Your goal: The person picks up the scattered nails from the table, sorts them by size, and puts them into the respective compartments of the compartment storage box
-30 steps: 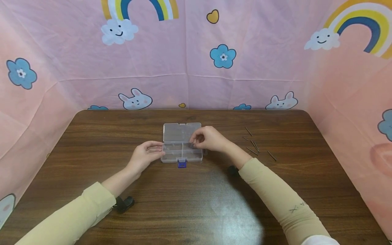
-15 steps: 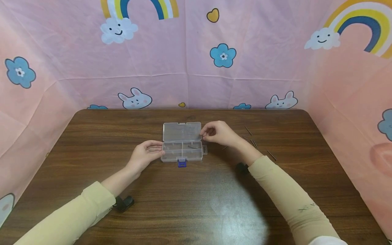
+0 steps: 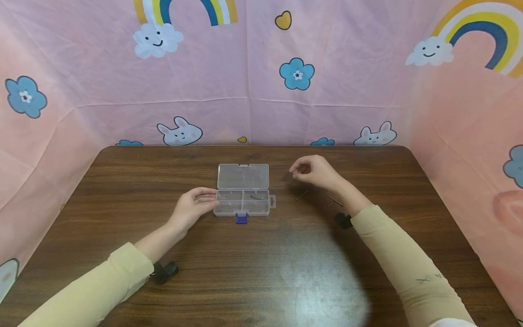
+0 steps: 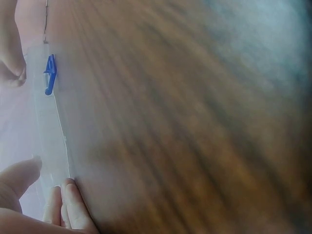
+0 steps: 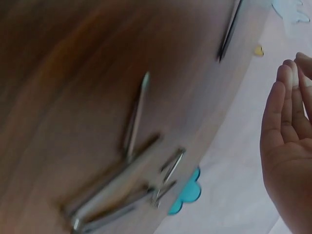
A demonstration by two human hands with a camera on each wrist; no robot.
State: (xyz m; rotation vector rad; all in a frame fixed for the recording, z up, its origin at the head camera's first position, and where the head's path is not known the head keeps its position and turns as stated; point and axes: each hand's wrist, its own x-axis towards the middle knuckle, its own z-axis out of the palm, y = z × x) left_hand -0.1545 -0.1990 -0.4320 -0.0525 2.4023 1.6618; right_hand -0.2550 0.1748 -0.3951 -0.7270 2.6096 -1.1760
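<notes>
Box [image 3: 229, 213] — against its left end, left hand [image 3: 195, 204], fingers and thumb apart — rightward, near metal pins [image 5: 137, 118], right hand [image 3: 315, 170], fingers together.

The clear plastic organizer box [image 3: 229, 213] lies on the table [image 3: 261, 272], its clear lid [image 3: 243, 176] open on the far side, 1 blue latch [image 3: 241, 219] at the front. 1 dark, slender piece [image 3: 256, 197] rests right of its divider. Slim metal nails [image 5: 137, 117] lie scattered right of the box.
</notes>
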